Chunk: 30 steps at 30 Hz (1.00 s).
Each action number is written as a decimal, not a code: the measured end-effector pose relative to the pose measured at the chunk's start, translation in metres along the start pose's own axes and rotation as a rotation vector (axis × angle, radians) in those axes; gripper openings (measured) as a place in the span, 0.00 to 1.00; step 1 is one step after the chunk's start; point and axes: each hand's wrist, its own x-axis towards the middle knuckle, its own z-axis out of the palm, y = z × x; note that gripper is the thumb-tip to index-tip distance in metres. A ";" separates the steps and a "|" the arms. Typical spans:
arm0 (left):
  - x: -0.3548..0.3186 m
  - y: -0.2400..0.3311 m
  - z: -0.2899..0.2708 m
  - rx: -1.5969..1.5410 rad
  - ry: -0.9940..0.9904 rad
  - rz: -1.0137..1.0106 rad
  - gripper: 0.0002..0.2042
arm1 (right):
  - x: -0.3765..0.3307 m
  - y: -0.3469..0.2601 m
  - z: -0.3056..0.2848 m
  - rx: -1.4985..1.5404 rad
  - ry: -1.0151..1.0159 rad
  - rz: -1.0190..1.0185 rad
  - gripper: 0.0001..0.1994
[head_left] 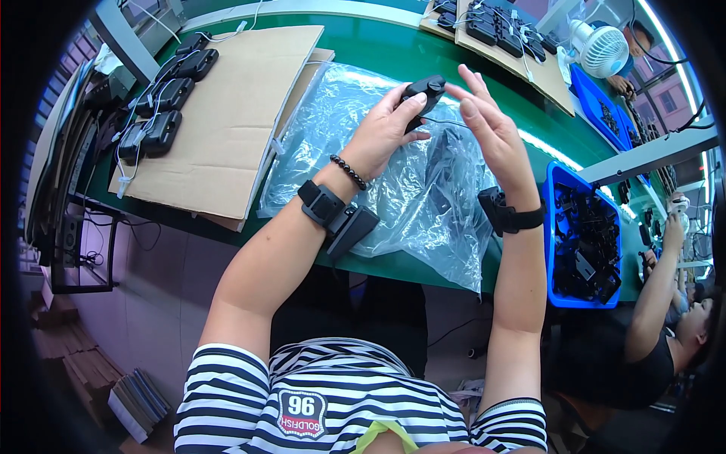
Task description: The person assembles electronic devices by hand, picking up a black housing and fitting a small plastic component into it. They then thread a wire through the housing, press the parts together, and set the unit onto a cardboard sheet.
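Observation:
My left hand grips a small black plastic device between thumb and fingers, over a clear plastic bag spread on the green table. A thin cable runs from near the device toward my right hand. My right hand is open, fingers stretched, close to the right side of the device. Whether its fingertips touch the device I cannot tell. Dark shapes that I cannot make out show through or under the bag below the hands.
At the left, a cardboard sheet carries several black devices with white cables. A blue bin of black parts stands right of my forearm. Farther right are a white fan, a metal frame bar and other people.

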 end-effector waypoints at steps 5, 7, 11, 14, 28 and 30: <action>0.001 0.003 0.000 0.021 0.000 -0.013 0.21 | -0.002 -0.003 -0.006 -0.058 0.018 -0.016 0.22; 0.001 0.003 -0.001 0.029 0.009 -0.019 0.20 | -0.002 -0.003 -0.005 -0.021 -0.007 -0.013 0.22; -0.003 0.002 0.002 0.001 0.003 -0.020 0.20 | 0.000 0.001 0.005 -0.076 0.022 -0.023 0.21; 0.001 0.000 0.000 0.009 -0.008 -0.005 0.21 | -0.001 0.001 -0.001 -0.082 0.059 -0.039 0.21; 0.002 -0.004 -0.004 -0.002 0.002 -0.011 0.20 | -0.001 0.001 0.000 0.002 -0.044 -0.031 0.21; 0.000 -0.004 -0.001 -0.017 -0.012 0.003 0.20 | -0.001 0.003 0.008 -0.127 0.056 -0.021 0.21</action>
